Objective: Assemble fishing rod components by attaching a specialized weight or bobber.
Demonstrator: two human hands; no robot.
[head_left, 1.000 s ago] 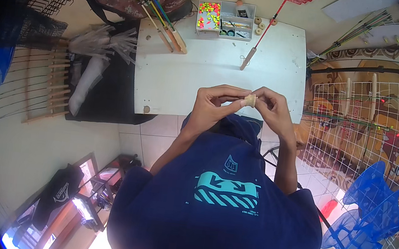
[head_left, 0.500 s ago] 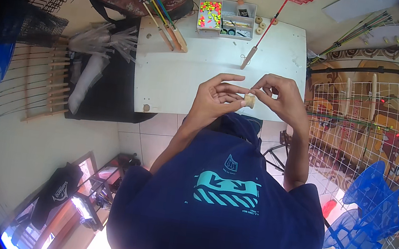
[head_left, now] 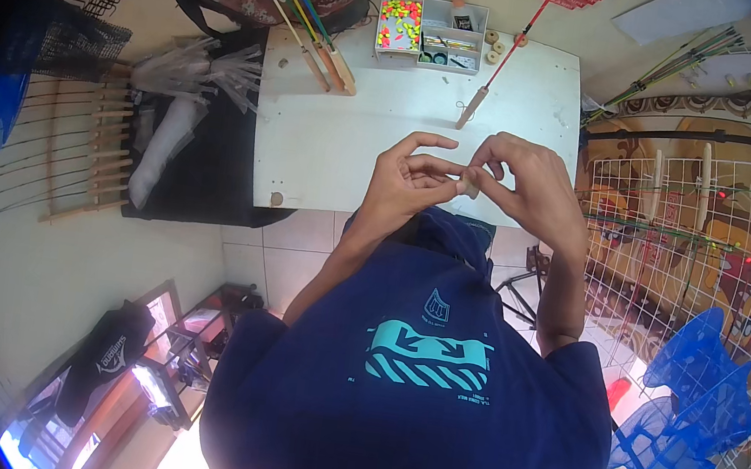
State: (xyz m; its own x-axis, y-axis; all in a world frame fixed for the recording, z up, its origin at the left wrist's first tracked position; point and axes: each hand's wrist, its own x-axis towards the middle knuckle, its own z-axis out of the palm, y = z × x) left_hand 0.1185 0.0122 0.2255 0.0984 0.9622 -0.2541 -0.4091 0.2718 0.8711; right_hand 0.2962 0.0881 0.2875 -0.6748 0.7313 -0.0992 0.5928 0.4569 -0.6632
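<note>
Over the near edge of the white table [head_left: 328, 158], a small pale tan spool [head_left: 471, 191] is pinched between my left hand's [head_left: 412, 181] thumb and fingertips. The index finger of that hand stretches out above it. My right hand [head_left: 533, 190] is closed in a pinch at the spool's upper side and partly covers it. Whatever thin thing its fingertips may hold is too small to make out. Beyond my hands lies a thin red rod with a wooden handle [head_left: 472, 108].
A grey compartment box [head_left: 451, 61] with bright beads stands at the table's back, beside several small spools [head_left: 492, 58]. Wooden-handled rods [head_left: 335, 70] lean at the back left. To the right are a white wire grid [head_left: 669, 214] and blue nets [head_left: 693, 395].
My right hand has moved slightly left and down onto the spool, covering more of it. The left hand still holds the spool in nearly the same place.
</note>
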